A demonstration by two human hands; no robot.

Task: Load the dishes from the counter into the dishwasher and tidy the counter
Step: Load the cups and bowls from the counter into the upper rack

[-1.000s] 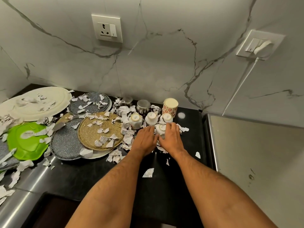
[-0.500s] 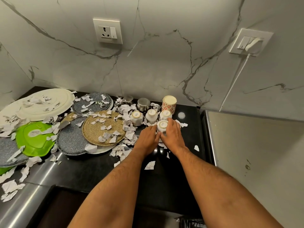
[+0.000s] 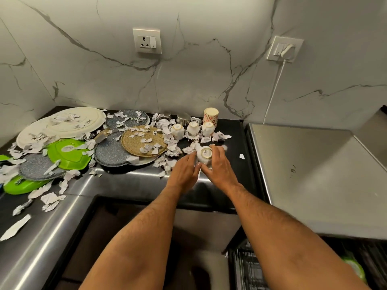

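Both hands, left [image 3: 184, 171] and right [image 3: 217, 166], fingers curled around an upturned cup [image 3: 204, 154] at counter centre; next, probably lifting it toward the rack [image 3: 251, 268] at 5 o'clock

Four white cups [image 3: 204, 154], one patterned cup [image 3: 210, 115], two steel tumblers [image 3: 182, 118], two wall sockets [image 3: 147, 40].

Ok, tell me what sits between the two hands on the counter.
In the head view, one upside-down white cup sits between the left hand and the right hand, which hold it from either side. Whether it is lifted is unclear.
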